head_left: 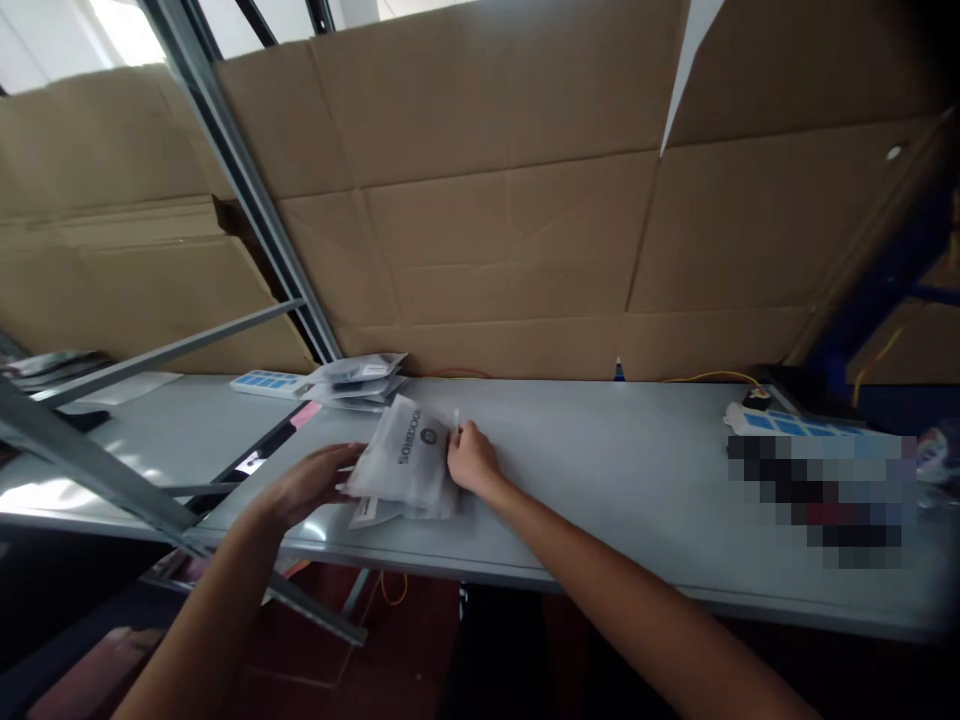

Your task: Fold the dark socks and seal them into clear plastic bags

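Right hand nearly closed, fingers curled on right edge of bag. Left hand half open, fingers reaching to bag's left edge; whether they grip it, cannot tell. Bag frosted, dark print and round logo on face, tilted, near front edge of grey table. White packet partly under bag, at its lower left. Stack of packets just behind bag, to left, beside metal post. Blue-and-white strip left of stack. Cardboard stands behind table.
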Tool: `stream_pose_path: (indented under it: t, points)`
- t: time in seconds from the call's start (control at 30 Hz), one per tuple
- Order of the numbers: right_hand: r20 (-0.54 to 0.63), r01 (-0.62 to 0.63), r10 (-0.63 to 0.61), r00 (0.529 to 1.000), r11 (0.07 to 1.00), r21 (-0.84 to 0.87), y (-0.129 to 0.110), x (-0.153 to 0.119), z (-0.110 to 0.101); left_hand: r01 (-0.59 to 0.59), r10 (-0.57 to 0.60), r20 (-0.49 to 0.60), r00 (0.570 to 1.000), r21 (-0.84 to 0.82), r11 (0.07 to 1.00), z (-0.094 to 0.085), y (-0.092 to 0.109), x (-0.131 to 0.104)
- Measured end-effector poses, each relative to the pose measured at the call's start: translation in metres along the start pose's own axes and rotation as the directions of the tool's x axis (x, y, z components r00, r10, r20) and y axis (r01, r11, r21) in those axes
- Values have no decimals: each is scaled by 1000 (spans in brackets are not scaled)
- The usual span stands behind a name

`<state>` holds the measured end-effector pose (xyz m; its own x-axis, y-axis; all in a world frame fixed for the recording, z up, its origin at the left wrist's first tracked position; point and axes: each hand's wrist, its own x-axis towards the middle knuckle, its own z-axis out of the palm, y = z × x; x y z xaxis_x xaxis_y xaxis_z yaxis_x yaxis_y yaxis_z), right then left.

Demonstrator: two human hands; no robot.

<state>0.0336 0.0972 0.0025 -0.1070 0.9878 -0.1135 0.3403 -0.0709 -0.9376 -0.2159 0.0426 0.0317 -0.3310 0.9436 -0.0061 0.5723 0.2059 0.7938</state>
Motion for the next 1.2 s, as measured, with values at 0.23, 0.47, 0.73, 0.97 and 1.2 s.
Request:
stream_pose_path:
  t: [0.23,0.47,0.73,0.97,1.2]
  points:
    - [9,-25,25,1000,1000,11,9,4,-15,60,-8,283,959,-177,982,51,41,-1]
    - [-31,-132,142,989,968,212,34,19,-105,-249,285,388,877,-141,958,145,105,24]
    - [-197,-68,196,961,853,518,72,21,-187,-577,614,518,596,-256,776,282,251,95]
    - [-306,-26,151,940,925,378,96,24,-236,-517,554,120,824,-242,821,308,221,69]
    - [-589,90,0,808,988,125,116,67,-312,-187,213,8,977,-446,875,292,138,62]
